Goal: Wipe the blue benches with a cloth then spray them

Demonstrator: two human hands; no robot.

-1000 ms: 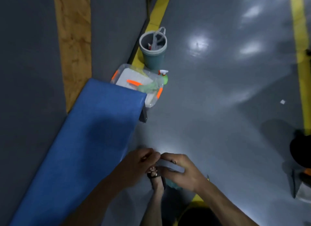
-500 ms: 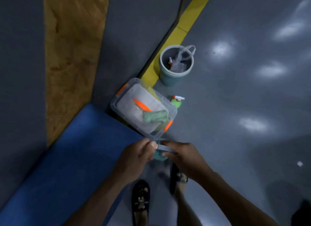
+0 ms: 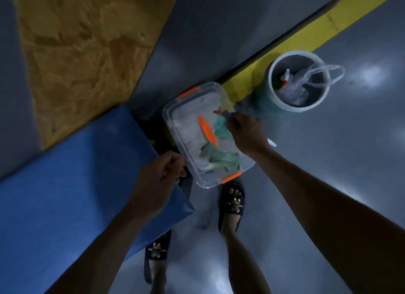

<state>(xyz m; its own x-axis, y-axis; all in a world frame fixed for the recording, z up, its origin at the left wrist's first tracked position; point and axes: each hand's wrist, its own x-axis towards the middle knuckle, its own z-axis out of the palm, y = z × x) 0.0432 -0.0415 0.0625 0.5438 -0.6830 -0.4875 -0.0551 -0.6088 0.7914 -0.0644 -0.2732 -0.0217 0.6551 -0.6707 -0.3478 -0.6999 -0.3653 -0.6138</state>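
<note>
The blue bench (image 3: 72,184) fills the lower left, its end corner near my feet. Beyond it on the floor stands a clear plastic box (image 3: 169,118) with orange latches, and a green cloth (image 3: 221,159) lies inside. My right hand (image 3: 246,133) reaches over the box and pinches a teal cloth (image 3: 220,129) that hangs into it. My left hand (image 3: 161,177) hovers over the bench's end with its fingers curled and nothing in it. A small white tip (image 3: 272,143) shows just right of my right wrist, and the rest of that object is hidden.
A round bucket (image 3: 270,83) with a white rim stands right of the box on a yellow floor stripe (image 3: 324,24), holding a plastic bag and a small bottle. Grey and brown mats lie behind the bench. My sandalled feet (image 3: 232,202) stand on grey floor.
I have stepped closer to the box. My hands, which held the teal cloth together, have parted: the right carried it over the box, the left dropped back over the bench's end.
</note>
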